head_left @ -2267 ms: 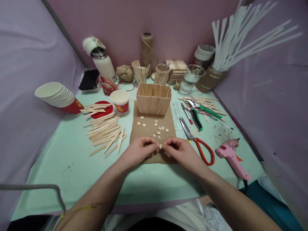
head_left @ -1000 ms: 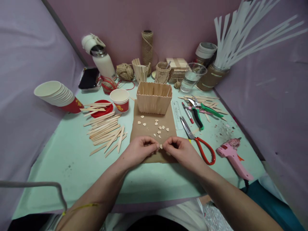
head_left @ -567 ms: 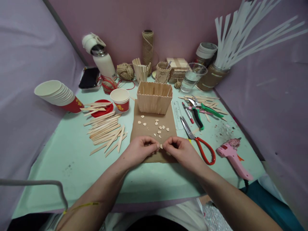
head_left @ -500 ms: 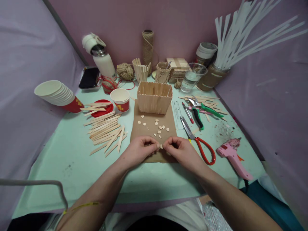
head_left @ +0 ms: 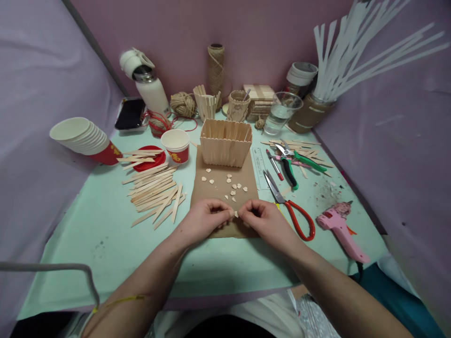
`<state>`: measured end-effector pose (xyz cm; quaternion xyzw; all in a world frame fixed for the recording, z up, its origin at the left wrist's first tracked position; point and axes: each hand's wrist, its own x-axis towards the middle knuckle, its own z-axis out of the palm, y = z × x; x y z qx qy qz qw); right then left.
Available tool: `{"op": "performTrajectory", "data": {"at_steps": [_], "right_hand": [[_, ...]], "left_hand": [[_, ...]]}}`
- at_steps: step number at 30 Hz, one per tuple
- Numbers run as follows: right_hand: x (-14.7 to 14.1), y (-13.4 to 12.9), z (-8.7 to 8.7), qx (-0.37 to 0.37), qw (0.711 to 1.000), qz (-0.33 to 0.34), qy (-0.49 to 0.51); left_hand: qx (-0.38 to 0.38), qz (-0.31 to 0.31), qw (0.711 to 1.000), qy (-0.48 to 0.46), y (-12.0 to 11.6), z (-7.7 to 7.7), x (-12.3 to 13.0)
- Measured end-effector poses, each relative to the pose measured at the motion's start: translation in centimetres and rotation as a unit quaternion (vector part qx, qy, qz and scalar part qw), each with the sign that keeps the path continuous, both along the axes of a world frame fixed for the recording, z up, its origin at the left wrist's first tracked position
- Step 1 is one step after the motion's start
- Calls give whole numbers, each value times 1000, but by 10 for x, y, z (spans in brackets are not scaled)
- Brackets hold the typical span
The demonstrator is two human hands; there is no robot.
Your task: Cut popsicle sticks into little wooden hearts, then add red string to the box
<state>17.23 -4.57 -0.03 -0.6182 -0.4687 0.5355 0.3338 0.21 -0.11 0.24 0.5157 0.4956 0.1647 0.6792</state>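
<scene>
Above the lower part of a brown cardboard sheet (head_left: 225, 227), my left hand (head_left: 211, 216) and my right hand (head_left: 259, 216) pinch a small pale wooden piece (head_left: 236, 214) between their fingertips. Both hands are closed around its two sides. Several small wooden pieces (head_left: 233, 193), some heart-shaped, lie on the cardboard just beyond my fingers. A wooden basket (head_left: 225, 151) made of sticks stands upright at the sheet's far end. Red-handled scissors (head_left: 289, 203) lie open on the table to the right of my right hand.
Wooden sticks (head_left: 153, 190) and paper cups (head_left: 176, 148) are on the left. At right lie pruning shears (head_left: 289, 171), a ruler (head_left: 260, 169) and a pink glue gun (head_left: 341, 230). A water cup (head_left: 280, 115), twine (head_left: 183, 104) and a bottle (head_left: 153, 96) stand behind.
</scene>
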Motion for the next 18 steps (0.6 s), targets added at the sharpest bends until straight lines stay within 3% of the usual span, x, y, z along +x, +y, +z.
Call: {"op": "performTrajectory", "data": {"at_steps": [18], "right_hand": [[-1,1,1,5,1000,1,-5]], "left_hand": [[6,11,1000,-23,0,-2,-1]]}}
